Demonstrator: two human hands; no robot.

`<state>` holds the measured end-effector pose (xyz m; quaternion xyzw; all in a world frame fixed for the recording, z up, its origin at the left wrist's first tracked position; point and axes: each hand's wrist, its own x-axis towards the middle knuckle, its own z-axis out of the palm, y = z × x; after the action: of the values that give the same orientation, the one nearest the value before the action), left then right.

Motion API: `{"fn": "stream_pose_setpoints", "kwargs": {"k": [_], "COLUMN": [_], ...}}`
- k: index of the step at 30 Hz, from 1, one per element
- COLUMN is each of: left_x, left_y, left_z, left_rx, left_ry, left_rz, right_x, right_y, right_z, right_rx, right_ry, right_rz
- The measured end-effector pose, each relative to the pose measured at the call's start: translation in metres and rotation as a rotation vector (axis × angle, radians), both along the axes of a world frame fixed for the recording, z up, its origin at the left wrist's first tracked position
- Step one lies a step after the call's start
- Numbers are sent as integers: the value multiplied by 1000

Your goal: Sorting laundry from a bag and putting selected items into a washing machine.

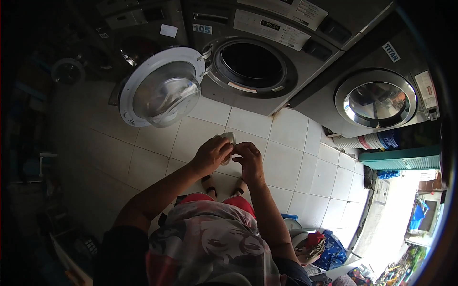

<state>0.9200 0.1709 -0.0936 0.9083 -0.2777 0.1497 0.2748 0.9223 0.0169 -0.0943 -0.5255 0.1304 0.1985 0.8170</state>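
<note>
My left hand [214,152] grips a small pale, translucent bundle [229,136], perhaps plastic or thin cloth. Most of it is hidden by my fingers. Close on the right, my right hand [249,159] has its bent fingertips at the bundle's edge; whether they pinch it I cannot tell. Both hands are in front of my body, above the tiled floor. Beyond them, a front-loading laundry machine [229,96] has its round door [162,89] swung out to the left. The drum opening [252,62] looks dark inside.
Another front-loader with a shut round door [375,100] stands at right. Stacked plastic baskets [368,142] sit below it, near a teal louvred door [400,159]. Pale tiles [282,161] cover the floor. Laundry with a blue patterned cloth [331,250] lies at lower right, beside the bright doorway.
</note>
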Motion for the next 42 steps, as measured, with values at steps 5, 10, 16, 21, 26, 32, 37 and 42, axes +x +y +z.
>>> {"fn": "stream_pose_setpoints", "kwargs": {"k": [5, 10, 16, 21, 26, 32, 37, 42], "left_x": [16, 20, 11, -28, -138, -246, -286, -328], "left_y": [-11, -12, 19, 89, 132, 78, -40, -146], "left_z": [-2, -10, -61, -134, -187, -165, -156, -184], "left_rx": [-296, -956, -1130, -963, -1351, -1588, -1065, -1060], "left_ry": [152, 665, 804, 1118, 1107, 870, 1348, 1337], "left_rz": [158, 241, 302, 662, 1488, 2146, 2055, 1843], "right_x": [14, 29, 56, 84, 153, 401, 495, 366], "right_y": [3, 1, 8, -11, -52, 1, 38, 5], "right_z": [-4, -12, -85, -179, -289, -346, -298, -319], "right_rx": [-297, -691, -1145, -1417, -625, -161, -32, -595], "right_ry": [-359, -588, -480, -217, 617, 448, 172, 441], "right_rz": [17, 253, 753, 505, -24, -507, 58, 313]}}
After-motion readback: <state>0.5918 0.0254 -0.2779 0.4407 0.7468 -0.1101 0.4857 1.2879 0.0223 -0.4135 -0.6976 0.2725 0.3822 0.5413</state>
